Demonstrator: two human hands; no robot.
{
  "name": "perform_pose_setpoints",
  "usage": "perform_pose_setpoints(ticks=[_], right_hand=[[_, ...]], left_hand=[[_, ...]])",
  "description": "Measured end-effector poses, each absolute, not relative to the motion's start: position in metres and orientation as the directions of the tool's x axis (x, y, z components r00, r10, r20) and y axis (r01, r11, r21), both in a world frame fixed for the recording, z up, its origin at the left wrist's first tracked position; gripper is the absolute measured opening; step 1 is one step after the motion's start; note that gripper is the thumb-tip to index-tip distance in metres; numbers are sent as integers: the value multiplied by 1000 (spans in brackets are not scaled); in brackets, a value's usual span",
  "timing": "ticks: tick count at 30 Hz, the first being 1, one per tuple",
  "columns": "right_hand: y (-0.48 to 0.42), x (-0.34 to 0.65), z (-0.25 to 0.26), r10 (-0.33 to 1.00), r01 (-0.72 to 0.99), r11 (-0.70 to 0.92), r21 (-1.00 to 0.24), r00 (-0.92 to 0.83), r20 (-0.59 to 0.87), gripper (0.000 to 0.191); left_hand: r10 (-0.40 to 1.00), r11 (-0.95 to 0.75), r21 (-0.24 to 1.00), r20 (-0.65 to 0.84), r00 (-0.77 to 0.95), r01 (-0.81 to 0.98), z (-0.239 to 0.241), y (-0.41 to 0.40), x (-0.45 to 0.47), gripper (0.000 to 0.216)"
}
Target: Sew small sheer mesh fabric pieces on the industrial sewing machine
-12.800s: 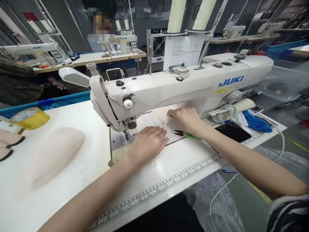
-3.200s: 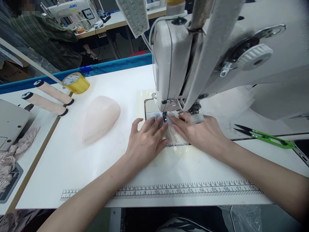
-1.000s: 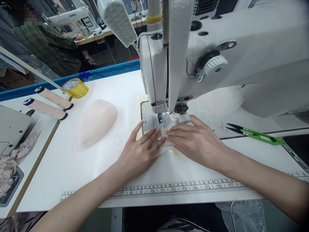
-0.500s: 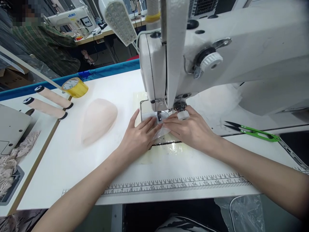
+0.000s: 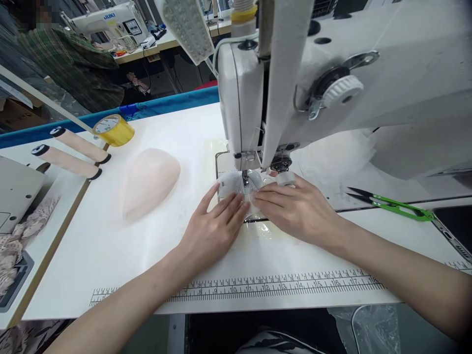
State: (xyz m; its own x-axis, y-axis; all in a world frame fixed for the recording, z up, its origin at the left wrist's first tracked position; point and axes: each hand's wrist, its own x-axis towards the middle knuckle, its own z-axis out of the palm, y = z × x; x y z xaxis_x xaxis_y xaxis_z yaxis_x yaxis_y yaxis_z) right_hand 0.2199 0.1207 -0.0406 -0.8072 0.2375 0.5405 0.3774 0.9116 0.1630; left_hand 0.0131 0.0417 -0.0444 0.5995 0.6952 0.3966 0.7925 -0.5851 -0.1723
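Observation:
Under the presser foot [image 5: 245, 178] of the sewing machine [image 5: 332, 73] lies a thin, whitish see-through piece of fabric [image 5: 229, 183] with a rounded edge. My left hand [image 5: 216, 226] rests flat in front of the needle, its fingertips at the near edge of that piece and its thumb spread out to the left. From the right, my right hand [image 5: 300, 209] lies with fingers stretched toward the foot, touching the fabric. Its thumb is partly hidden behind the machine's white knob [image 5: 285, 178]. A sheer peach fabric piece [image 5: 153, 184] lies on the table left of my left hand.
Green thread snips [image 5: 398, 206] and a phone [image 5: 455, 223] lie at the right. Two thread spools [image 5: 68, 161] and a yellow tape roll [image 5: 114, 131] sit at the left. White fabric [image 5: 332, 155] lies beneath the machine arm. A person [image 5: 70, 66] sits by another machine [image 5: 110, 27].
Both hands have drawn slightly nearer to me. More of the whitish fabric's rounded edge now shows around the foot. The view has shifted a little.

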Motion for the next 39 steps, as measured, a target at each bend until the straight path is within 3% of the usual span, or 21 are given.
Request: perform_pose_setpoints(ticks=[32,39], right_hand=[[134,216,-45,266,425,876,228,-820,507,25],[134,217,-44,325,454,860,235,-840,434,25]], left_hand=[[730,-553,-47,455,511,832,-48,65,8,29],[750,-539,-13,447,487,842,-47,68,8,30]])
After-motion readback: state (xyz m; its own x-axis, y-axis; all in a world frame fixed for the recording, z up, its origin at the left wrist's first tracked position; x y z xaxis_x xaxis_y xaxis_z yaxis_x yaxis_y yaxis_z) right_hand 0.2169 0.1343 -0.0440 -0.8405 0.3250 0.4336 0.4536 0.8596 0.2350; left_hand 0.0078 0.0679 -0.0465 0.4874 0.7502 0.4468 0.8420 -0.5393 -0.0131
